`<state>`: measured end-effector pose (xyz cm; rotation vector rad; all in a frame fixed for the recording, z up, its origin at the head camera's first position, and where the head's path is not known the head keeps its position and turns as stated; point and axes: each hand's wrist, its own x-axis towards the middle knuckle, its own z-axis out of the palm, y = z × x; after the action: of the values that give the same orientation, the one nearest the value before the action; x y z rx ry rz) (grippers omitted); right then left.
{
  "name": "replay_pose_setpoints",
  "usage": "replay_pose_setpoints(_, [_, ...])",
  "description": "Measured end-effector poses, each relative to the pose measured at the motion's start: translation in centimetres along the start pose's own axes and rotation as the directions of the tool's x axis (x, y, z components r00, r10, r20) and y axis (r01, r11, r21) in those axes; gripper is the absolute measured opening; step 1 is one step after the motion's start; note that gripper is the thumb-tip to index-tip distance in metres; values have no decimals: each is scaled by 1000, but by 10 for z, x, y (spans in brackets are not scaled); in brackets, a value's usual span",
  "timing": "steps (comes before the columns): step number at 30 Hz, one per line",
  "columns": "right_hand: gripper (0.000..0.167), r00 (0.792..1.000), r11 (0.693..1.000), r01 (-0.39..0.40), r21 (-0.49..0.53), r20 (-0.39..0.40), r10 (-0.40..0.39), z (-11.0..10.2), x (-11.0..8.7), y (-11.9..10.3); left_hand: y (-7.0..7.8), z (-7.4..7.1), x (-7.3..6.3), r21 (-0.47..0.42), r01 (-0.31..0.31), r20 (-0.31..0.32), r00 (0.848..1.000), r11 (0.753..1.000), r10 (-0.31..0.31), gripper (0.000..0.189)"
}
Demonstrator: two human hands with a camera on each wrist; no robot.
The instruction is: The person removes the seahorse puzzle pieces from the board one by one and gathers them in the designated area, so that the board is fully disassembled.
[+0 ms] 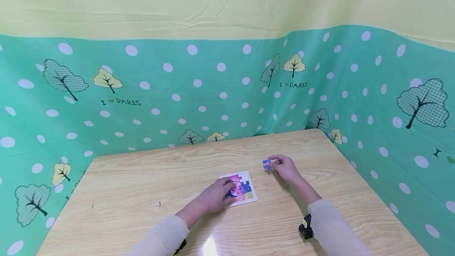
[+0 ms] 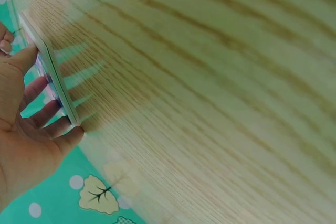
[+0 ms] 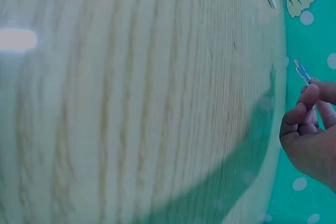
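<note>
A jigsaw puzzle board (image 1: 251, 195) with a pale frame lies flat on the wooden table; its picture has a pink figure on blue. My left hand (image 1: 215, 196) rests over the board's left side, fingers spread across it and covering part of the picture. In the left wrist view the board (image 2: 50, 66) appears edge-on, with fingertips along its face and edge. To the right and farther back, my right hand (image 1: 284, 168) pinches a small blue puzzle piece (image 1: 266, 164) between thumb and fingers. The right wrist view shows this piece (image 3: 302, 72) held above the table, its edge toward the camera.
The wood-grain table (image 1: 142, 185) reaches back to a green dotted curtain (image 1: 199, 86) that also runs down the right side. A black wrist device (image 1: 306, 227) sits at the right sleeve.
</note>
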<state>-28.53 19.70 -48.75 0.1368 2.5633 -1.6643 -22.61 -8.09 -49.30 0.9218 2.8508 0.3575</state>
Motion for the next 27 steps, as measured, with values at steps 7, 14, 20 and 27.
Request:
replay_pose_setpoints(7, [30, 1000, 1000, 16, -3, -4, -16, -7, 2, 2, 0, 0, -1, -5, 1, -4, 1000, 1000, -1, 52])
replay_pose_setpoints(14, [32, 1000, 1000, 10, 2, -3, -10, -13, 2, 5, 0, 0, -1, -1, -3, -8, 1000, 1000, 3, 53])
replay_pose_setpoints(20, [33, 1000, 1000, -4, -5, -10, 4, -18, 2, 7, 0, 1, 0, -2, 5, -7, 1000, 1000, -5, 54])
replay_pose_setpoints(27, [34, 1000, 1000, -14, -23, -17, 13, -26, 4, 10, 0, 1, 0, -2, 11, -1, 1000, 1000, -11, 52])
